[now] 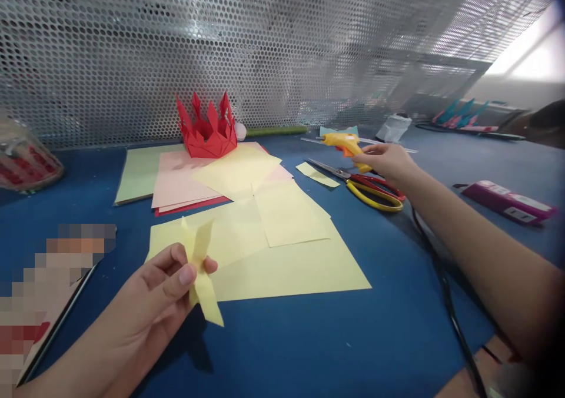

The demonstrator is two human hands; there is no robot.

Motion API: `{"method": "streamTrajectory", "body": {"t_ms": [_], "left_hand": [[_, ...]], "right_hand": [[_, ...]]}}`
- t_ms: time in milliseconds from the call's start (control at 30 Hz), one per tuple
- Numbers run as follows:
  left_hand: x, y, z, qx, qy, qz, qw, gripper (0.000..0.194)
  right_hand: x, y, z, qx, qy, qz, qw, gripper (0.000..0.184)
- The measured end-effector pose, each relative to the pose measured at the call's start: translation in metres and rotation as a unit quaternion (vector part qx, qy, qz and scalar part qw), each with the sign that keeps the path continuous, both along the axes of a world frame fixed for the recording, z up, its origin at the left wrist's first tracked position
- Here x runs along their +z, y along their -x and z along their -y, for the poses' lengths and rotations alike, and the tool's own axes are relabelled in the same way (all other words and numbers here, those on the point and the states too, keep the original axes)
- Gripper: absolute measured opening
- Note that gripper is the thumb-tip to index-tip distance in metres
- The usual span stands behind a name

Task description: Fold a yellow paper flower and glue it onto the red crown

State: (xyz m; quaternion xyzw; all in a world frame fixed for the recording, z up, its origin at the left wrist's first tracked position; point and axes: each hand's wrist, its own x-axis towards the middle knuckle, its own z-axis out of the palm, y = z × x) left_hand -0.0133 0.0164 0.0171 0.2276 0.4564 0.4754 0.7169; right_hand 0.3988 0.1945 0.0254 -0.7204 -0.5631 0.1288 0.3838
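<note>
Between thumb and fingers, my left hand (152, 295) pinches a small folded piece of pale yellow paper (206, 298), its flaps pointing up and down. My right hand (392, 159) reaches across the table and has its fingers around the handle of a yellow hot glue gun (342, 142) with an orange trigger. Just below that hand lie scissors (375, 196) with one red and one yellow handle, blades pointing left. A narrow yellow paper strip (316, 174) is beside the blade tips. Large pale yellow sheets (291, 274) spread between my hands.
A red paper crown (209, 142) stands on pink, green and yellow sheets (188, 180) at the back. A perforated metal panel (265, 50) rises behind. Right are a purple box (507, 201) and a black cord (448, 298). A clear jar (29, 159) and a phone-like pixelated item (57, 292) are left.
</note>
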Motion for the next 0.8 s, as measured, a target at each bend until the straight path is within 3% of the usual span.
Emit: {"method": "streamTrajectory", "body": {"t_ms": [167,300,400,533,633,733,800], "left_hand": [[0.003,-0.003,0.002,0.001,0.008,0.014,1.000,0.030],[0.005,-0.007,0.003,0.043,0.021,-0.014,0.999,0.030],[0.005,-0.010,0.003,0.039,0.025,-0.017,0.999,0.029],[0.004,-0.009,0.002,0.052,0.021,-0.022,0.998,0.033],[0.004,-0.008,0.002,0.054,0.023,-0.014,0.998,0.033],[0.006,-0.008,0.003,0.066,0.029,-0.022,0.997,0.011],[0.006,-0.010,0.003,0.072,0.033,-0.031,0.996,0.012]], "right_hand": [[0.011,0.019,0.003,0.016,0.073,-0.111,0.991,0.033],[0.020,0.033,0.013,0.053,0.061,-0.180,0.980,0.027],[0.022,0.046,0.021,0.096,0.034,-0.220,0.970,0.028],[0.016,0.072,0.031,0.196,0.003,-0.258,0.946,0.022],[0.008,0.093,0.036,0.256,-0.010,-0.270,0.928,0.003],[0.002,0.111,0.044,0.313,0.008,-0.264,0.912,0.012],[0.000,0.121,0.051,0.340,0.026,-0.258,0.904,0.016]]}}
